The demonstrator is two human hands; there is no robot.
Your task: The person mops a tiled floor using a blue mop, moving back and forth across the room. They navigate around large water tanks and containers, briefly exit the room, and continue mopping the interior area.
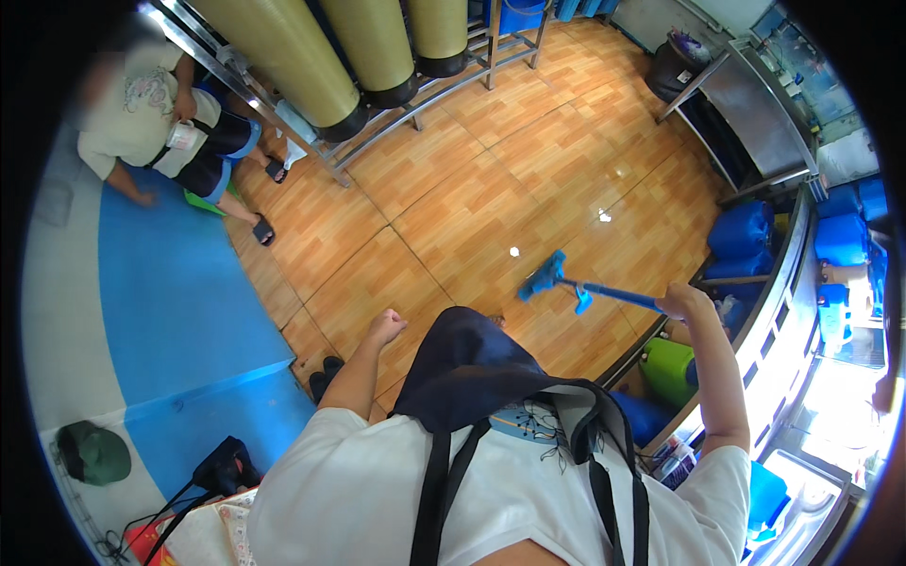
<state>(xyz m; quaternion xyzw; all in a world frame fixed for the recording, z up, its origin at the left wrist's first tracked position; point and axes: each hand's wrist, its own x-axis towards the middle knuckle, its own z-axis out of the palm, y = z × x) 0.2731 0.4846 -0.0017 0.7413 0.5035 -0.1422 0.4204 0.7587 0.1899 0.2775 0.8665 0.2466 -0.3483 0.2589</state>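
My right hand [684, 300] is wrapped around the upper end of a blue mop handle [618, 295]. The handle slants down to the left, and its blue mop head [543, 275] is on the tiled floor in front of me. A small light-blue plastic piece [583, 301] sticks out from the handle near the head. My left hand [387, 325] hangs by my left side with its fingers curled in, and nothing shows in it. Dark blue cloth of my apron [472, 354] bulges out between my arms.
A seated person [156, 132] with a white cup is at the far left. Tall tan tanks [368, 47] stand on a metal rack [415, 121]. Blue jugs [741, 231] and a green jug [668, 370] fill shelves on the right. A steel table [764, 113] stands at back right.
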